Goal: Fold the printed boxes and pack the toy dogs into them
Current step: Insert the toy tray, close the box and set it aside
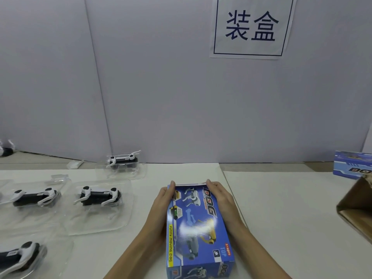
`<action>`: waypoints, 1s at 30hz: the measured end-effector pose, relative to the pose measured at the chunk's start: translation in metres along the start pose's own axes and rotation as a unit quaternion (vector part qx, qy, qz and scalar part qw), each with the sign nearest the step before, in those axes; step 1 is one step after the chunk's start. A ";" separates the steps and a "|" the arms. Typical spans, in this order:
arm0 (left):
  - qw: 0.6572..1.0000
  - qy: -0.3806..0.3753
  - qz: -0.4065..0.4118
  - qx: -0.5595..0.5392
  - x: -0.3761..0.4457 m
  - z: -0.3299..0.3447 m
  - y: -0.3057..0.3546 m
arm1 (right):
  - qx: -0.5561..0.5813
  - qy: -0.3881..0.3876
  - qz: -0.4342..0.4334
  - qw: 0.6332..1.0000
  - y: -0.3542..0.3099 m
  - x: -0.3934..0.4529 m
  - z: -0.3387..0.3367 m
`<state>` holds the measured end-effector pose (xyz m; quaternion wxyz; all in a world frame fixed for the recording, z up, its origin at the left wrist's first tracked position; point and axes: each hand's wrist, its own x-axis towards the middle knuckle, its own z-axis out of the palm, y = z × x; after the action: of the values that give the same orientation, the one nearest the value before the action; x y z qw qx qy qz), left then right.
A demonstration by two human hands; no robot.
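Note:
A blue printed box (199, 230) marked "DOG" lies lengthwise on the white table in front of me. My left hand (161, 206) holds its left side near the far end, thumb at the top far edge. My right hand (220, 200) holds the right side in the same way, fingers along the box wall. A white flap edge shows at the far end between my thumbs. Several black-and-white toy dogs lie in clear plastic trays to the left, one (99, 196) nearest the box and another (122, 160) by the wall.
A second blue printed box (352, 166) stands at the far right. A brown cardboard carton (356, 206) juts in at the right edge. A grey partition with a paper sign (251, 27) closes off the back of the table.

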<state>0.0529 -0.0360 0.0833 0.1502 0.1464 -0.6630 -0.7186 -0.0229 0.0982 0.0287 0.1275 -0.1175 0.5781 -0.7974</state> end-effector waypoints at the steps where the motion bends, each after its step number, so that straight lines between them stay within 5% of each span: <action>1: 0.999 -0.014 0.012 0.032 -0.002 0.002 0.000 | 0.004 0.001 0.002 1.000 0.000 0.000 0.000; 7: 0.998 -0.055 -0.006 -0.004 -0.002 -0.015 -0.013 | 0.036 0.081 -0.051 0.995 0.004 0.006 -0.003; 11: 0.993 -0.093 -0.007 -0.066 0.005 -0.032 -0.030 | -0.022 0.057 -0.088 0.994 0.000 0.005 -0.004; 15: 0.982 -0.015 0.186 -0.001 0.017 -0.043 -0.034 | -0.090 0.039 -0.163 0.982 -0.006 0.005 -0.001; 20: 0.831 0.087 0.447 0.320 0.029 -0.050 -0.044 | -0.105 0.077 -0.134 0.982 0.001 0.006 -0.005; 27: 0.716 -0.011 0.429 0.550 0.053 -0.052 -0.087 | -0.072 0.247 -0.089 0.962 0.010 0.015 -0.012; 30: 0.702 -0.027 0.416 0.577 0.058 -0.052 -0.100 | -0.151 0.270 -0.148 0.939 0.010 0.011 -0.013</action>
<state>0.0189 -0.0995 -0.0212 0.3017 -0.1057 -0.9454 -0.0636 -0.0374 0.1031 0.0152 -0.1716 0.0002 0.6806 -0.7123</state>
